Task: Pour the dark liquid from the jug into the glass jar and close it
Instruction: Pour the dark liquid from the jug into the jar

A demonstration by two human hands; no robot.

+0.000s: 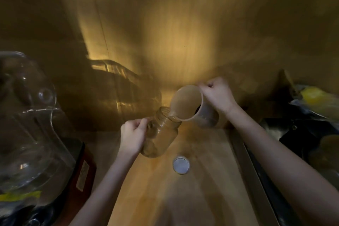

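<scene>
My left hand (133, 136) grips a clear glass jar (162, 134) and holds it tilted above the wooden counter (192, 198), mouth pointing up and to the right. My right hand (217, 94) holds a translucent plastic jug (190, 106) by its handle, tipped left so its spout rests over the jar's mouth. A thin stream of dark liquid runs from the spout into the jar. The jar's round metal lid (181, 165) lies flat on the counter just below the jar, apart from both hands.
A large glass vessel (27, 124) on a red-based appliance (84, 167) fills the left side. A big clear container (117, 93) stands behind the jar against the wall. At the right lies a metal sink edge (256, 180) with dark items and a yellow object (311, 95).
</scene>
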